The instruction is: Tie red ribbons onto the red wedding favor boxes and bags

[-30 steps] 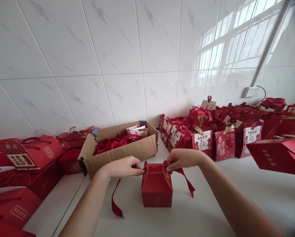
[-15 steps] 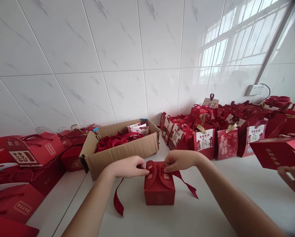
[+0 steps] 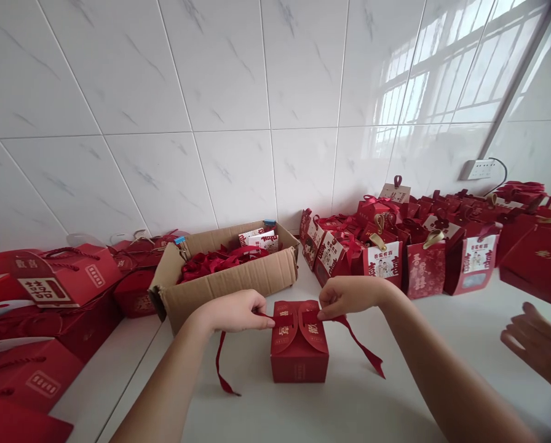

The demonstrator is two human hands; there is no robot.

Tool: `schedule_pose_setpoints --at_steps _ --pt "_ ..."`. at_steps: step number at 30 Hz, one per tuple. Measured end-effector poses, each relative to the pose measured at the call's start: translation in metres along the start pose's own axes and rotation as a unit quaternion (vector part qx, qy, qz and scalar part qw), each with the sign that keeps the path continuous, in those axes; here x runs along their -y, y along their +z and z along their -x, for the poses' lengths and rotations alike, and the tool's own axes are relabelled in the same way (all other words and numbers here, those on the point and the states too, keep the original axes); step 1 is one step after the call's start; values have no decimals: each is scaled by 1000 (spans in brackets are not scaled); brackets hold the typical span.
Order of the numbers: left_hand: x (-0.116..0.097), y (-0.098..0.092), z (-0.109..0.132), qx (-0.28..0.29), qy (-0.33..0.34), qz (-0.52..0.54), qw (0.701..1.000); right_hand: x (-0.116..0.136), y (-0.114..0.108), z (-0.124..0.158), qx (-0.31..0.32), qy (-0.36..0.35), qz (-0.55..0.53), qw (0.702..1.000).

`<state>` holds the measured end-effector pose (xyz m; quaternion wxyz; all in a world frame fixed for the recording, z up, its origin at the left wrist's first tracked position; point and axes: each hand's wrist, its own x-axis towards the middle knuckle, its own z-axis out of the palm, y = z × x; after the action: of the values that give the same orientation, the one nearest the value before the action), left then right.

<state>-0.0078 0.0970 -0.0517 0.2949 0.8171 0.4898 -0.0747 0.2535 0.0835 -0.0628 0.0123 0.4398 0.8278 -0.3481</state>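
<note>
A small red gift box [image 3: 299,365] stands on the white tabletop in front of me, its curved top flaps folded together. A dark red ribbon [image 3: 366,355] runs through the top of the box, and its loose tails hang out to both sides. My left hand [image 3: 238,312] pinches the ribbon at the left edge of the lid. On the right edge my right hand [image 3: 344,300] is closed on the other stretch of the same ribbon. Between my hands the ribbon lies flat across the flaps.
Behind the box sits an open cardboard carton [image 3: 229,280] holding red ribbons and printed cards. Red gift bags [image 3: 381,264] crowd the back right, and red boxes [image 3: 67,277] are stacked at left. Another person's hand [image 3: 538,344] is at the right edge, below a larger red box [image 3: 538,258].
My hands have moved slightly apart, drawing the ribbon flat over the lid. At right, the other person's hand has come away from the larger red box, which has shifted back.
</note>
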Motion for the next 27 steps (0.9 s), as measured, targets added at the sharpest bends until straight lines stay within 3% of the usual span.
schedule_pose_setpoints --at_steps 9,14,17,21,27 --pt "6 -14 19 -51 -20 32 998 -7 -6 13 -3 34 -23 999" --pt "9 -27 42 -109 34 120 986 -9 -15 34 -18 12 -58 998" --pt "4 -31 50 -159 101 201 961 -5 -19 42 -43 -60 -144 987" --pt "-4 -31 51 -165 156 289 930 3 -19 41 -133 -180 -262 939" --pt "-5 -27 48 -194 204 467 838 9 -11 33 -206 -221 -387 871"
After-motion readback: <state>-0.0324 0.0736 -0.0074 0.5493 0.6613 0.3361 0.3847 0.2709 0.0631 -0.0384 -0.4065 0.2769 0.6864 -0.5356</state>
